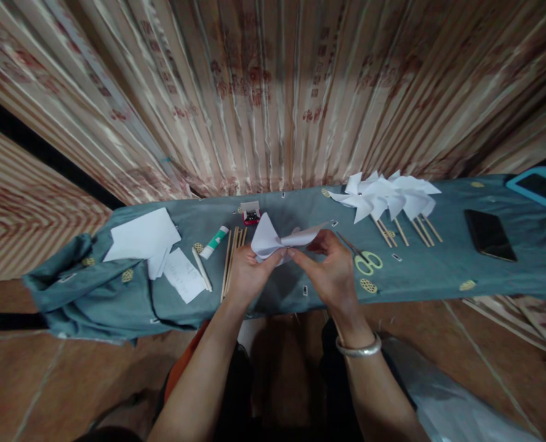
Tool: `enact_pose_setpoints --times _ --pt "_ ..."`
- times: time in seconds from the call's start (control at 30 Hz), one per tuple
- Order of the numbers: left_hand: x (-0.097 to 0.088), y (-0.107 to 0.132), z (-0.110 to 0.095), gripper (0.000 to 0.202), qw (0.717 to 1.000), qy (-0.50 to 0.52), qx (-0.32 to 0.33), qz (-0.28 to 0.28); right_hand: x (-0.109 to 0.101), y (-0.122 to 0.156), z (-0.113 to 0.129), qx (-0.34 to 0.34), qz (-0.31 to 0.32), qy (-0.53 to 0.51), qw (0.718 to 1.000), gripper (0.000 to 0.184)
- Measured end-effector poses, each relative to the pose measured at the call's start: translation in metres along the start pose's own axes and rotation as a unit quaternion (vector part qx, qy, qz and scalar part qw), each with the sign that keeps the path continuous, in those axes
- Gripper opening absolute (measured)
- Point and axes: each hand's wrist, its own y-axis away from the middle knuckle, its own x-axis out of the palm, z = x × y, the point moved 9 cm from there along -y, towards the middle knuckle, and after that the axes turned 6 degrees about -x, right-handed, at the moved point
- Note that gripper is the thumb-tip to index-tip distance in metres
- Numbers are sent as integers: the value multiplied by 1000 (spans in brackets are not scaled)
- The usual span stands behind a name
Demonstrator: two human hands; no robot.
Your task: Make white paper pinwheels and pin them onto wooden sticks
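A white paper pinwheel (267, 238) with curled blades is held up over the middle of the cloth-covered table. My left hand (250, 270) grips its left side, thumb near the centre. From the right, my right hand (330, 267) pinches the paper, its thumb meeting the left thumb at the middle. The wooden sticks (232, 261) lie just left of and partly behind my left hand. Beyond the hands stands a small red open box (250, 213) with dark small pieces in it. Scissors (367, 263) with green handles lie beside my right hand.
Several finished pinwheels (383, 196) on sticks lie at the back right. Farther right are a black phone (490, 234) and a blue-framed device (542, 187). Leftward lie white paper sheets (141, 236), a written note (184, 276), a white pen-like stick (202, 269) and a glue stick (216, 242). A curtain (273, 92) hangs behind.
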Motion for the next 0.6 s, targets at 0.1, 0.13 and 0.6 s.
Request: enact_pose_setpoints --times 0.1,0.13,0.6 --pt "-1 0 1 25 1000 -3 -4 1 -6 0 -1 -9 -33 29 999 60" --pt "-1 0 2 26 1000 -3 -7 2 -5 -1 -3 -7 -31 20 999 66" --pt "2 1 9 26 999 30 -34 29 15 -1 -27 106 75 -180 975 96"
